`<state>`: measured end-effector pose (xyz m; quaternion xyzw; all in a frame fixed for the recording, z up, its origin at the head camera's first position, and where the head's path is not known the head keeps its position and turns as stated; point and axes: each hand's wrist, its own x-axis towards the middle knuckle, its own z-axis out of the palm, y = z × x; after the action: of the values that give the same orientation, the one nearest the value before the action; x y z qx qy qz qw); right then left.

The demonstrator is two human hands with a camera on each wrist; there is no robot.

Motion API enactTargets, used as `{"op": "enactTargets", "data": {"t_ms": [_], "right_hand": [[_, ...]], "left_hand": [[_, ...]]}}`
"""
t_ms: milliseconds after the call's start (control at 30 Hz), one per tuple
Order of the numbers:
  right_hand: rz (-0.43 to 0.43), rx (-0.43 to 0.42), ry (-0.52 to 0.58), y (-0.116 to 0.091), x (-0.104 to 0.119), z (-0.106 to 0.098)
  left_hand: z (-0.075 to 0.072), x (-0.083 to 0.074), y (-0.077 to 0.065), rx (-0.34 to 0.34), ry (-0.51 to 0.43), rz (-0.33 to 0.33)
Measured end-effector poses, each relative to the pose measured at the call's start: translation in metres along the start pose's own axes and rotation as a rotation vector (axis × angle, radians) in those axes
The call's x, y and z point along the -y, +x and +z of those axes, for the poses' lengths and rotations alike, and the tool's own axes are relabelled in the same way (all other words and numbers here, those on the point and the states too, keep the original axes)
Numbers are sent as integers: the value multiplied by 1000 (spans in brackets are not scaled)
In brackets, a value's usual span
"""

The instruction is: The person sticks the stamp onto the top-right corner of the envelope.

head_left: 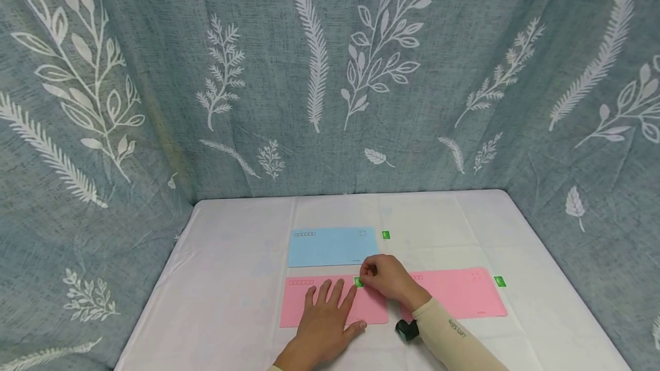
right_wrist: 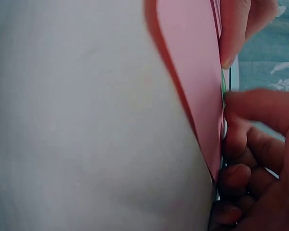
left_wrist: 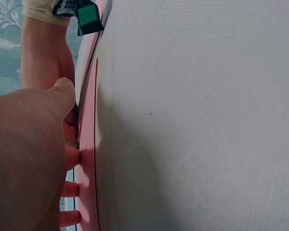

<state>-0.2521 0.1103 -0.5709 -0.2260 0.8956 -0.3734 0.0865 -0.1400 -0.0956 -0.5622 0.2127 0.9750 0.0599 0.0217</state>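
Note:
My left hand [head_left: 326, 320] lies with spread, straight fingers on the left pink envelope [head_left: 375, 306], pressing it against the table. At that envelope's upper right corner is a small green stamp [head_left: 358, 282]. My right hand [head_left: 388, 277] pinches the stamp's right edge between thumb and forefinger, the other fingers curled. In the right wrist view, only a thin green edge of the stamp [right_wrist: 223, 86] shows beside the fingertips. The left wrist view shows the left hand [left_wrist: 26, 154] over the pink envelope's edge [left_wrist: 88, 168].
Behind lies a blue envelope [head_left: 330, 248] with a green stamp [head_left: 385, 235] to its right. A second pink envelope [head_left: 456, 293] sits partly under the right forearm, with another green stamp [head_left: 499, 281] beside it. The white table [head_left: 232, 279] meets a leaf-patterned curtain [head_left: 258, 73].

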Motion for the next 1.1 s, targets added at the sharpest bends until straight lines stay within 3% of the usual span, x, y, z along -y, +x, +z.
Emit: {"op": "enactTargets", "data": {"t_ms": [233,600,1100], "right_hand": [[-5,21,-3,0,0,-2],[-9,33,-48,4,2,-3],[5,8,-115,6,9,-1]], "left_hand": [[1,0,1,-1,-3,0],[7,1,2,-59,-4,19],[3,1,0,-46,-22,17]]}}
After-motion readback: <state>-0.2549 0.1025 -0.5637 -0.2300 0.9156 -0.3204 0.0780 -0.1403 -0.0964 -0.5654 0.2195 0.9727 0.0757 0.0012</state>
